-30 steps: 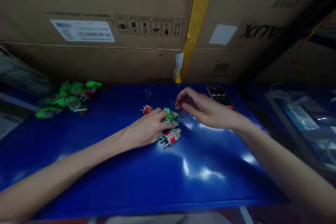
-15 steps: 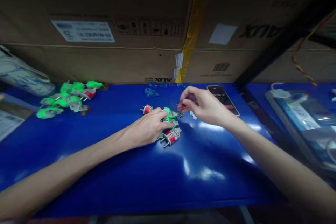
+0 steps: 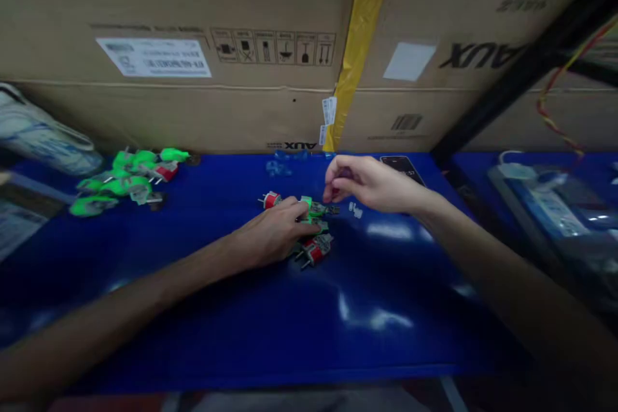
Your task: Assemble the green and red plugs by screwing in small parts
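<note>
My left hand is closed around a green power plug on the blue surface, its fingers hiding part of it. Just right of and above that plug, my right hand is pinched with fingertips together. Whatever it holds, if anything, is too small to make out. Beside my left hand lie a red-and-grey plug with its pins toward me and another red plug behind the knuckles. Small white plastic pieces rest below my right hand.
A pile of green plugs lies at the left. Blue translucent bits sit near the cardboard boxes along the back. A phone lies behind my right wrist. A clear plastic package is at the right, past a black post.
My right hand has shifted slightly left and up, its fingers still pinched. My left hand stays on the green plug. The picture's brightness has changed, with the boxes lighter now.
</note>
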A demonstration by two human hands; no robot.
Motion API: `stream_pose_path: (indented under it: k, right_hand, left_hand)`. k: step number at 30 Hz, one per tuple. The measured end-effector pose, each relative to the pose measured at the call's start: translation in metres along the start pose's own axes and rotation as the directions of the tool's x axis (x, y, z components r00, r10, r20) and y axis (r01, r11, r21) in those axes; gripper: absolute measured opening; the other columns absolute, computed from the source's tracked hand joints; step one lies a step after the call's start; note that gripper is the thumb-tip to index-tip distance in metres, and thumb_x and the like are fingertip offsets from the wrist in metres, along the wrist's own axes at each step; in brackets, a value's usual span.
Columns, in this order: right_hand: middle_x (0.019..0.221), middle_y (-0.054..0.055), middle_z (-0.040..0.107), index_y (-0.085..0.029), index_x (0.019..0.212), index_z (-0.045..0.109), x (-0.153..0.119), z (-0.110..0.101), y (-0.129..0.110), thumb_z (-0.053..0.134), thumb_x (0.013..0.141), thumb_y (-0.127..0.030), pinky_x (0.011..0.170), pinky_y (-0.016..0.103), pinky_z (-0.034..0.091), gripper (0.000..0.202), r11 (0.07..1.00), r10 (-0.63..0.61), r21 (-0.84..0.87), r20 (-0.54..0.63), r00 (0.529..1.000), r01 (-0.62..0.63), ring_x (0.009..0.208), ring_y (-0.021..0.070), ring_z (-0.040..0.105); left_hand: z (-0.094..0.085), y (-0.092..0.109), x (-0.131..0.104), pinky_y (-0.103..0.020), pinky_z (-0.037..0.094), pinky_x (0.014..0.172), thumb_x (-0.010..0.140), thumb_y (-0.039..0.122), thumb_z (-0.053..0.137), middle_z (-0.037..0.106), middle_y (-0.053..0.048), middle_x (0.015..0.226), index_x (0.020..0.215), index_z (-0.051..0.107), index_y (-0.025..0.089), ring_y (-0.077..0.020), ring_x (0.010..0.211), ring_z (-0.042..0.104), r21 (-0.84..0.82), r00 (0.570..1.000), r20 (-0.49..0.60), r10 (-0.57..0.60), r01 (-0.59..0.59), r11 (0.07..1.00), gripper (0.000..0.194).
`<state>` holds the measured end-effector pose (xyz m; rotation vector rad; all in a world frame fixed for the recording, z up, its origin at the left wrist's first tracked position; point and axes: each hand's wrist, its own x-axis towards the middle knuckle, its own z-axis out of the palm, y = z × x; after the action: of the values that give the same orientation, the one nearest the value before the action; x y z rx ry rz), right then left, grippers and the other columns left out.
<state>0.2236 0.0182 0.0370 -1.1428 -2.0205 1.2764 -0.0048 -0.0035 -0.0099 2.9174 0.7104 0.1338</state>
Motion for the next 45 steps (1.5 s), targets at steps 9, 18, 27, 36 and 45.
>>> stream_pose_path:
  k: [9,18,27,36,45]
  right_hand:
    - [0.071,0.004,0.067,-0.019,0.082,0.049,0.002,0.015,0.005,0.047,0.092,-0.01,0.067,0.033,0.062,0.013,0.975,0.215,0.111,-0.239,0.947,-0.193,0.071,0.017,0.07]
    - [0.097,0.006,0.066,-0.017,0.101,0.054,-0.011,-0.01,-0.002,0.047,0.093,-0.017,0.077,0.029,0.055,0.011,0.971,-0.158,-0.158,0.138,0.978,0.179,0.088,0.0144,0.065]
    - [0.082,0.004,0.071,-0.018,0.085,0.055,-0.002,-0.001,0.012,0.051,0.087,-0.011,0.072,0.029,0.06,0.009,1.0,-0.018,0.009,-0.058,0.998,0.018,0.077,0.0149,0.07]
    - [0.08,0.005,0.069,-0.02,0.089,0.051,-0.01,0.006,0.01,0.053,0.09,-0.017,0.068,0.032,0.06,0.004,0.997,0.052,-0.038,-0.195,0.979,-0.06,0.076,0.0173,0.069]
    - [0.09,0.005,0.071,-0.017,0.094,0.056,-0.008,-0.012,0.004,0.048,0.09,-0.012,0.076,0.029,0.055,0.01,0.984,-0.125,-0.116,0.104,0.987,0.137,0.085,0.0142,0.068]
  left_hand:
    - [0.0,0.0,-0.002,-0.032,0.044,0.079,0.096,0.012,0.043,0.055,-0.01,0.101,0.121,0.067,0.023,-0.0225,0.092,0.05,-0.024,1.0,-0.012,0.002,-0.003,1.0,0.036]
    - [0.0,-0.002,0.0,-0.032,0.044,0.08,0.094,0.01,0.046,0.057,-0.011,0.105,0.126,0.064,0.024,-0.0224,0.094,0.051,-0.023,1.0,-0.011,0.014,-0.015,1.0,0.039]
    - [0.0,-0.002,0.0,-0.033,0.044,0.078,0.095,0.012,0.046,0.056,-0.01,0.099,0.12,0.068,0.023,-0.0222,0.09,0.05,-0.024,1.0,-0.011,0.015,-0.015,1.0,0.035]
    - [-0.001,-0.002,-0.001,-0.031,0.043,0.077,0.095,0.01,0.046,0.056,-0.01,0.1,0.121,0.068,0.024,-0.0216,0.091,0.05,-0.043,1.0,-0.014,0.019,-0.019,0.999,0.037]
    - [0.0,-0.003,0.001,-0.032,0.046,0.08,0.094,0.011,0.048,0.057,-0.01,0.105,0.123,0.066,0.026,-0.0217,0.093,0.051,-0.029,0.999,-0.028,0.019,-0.02,0.999,0.037]
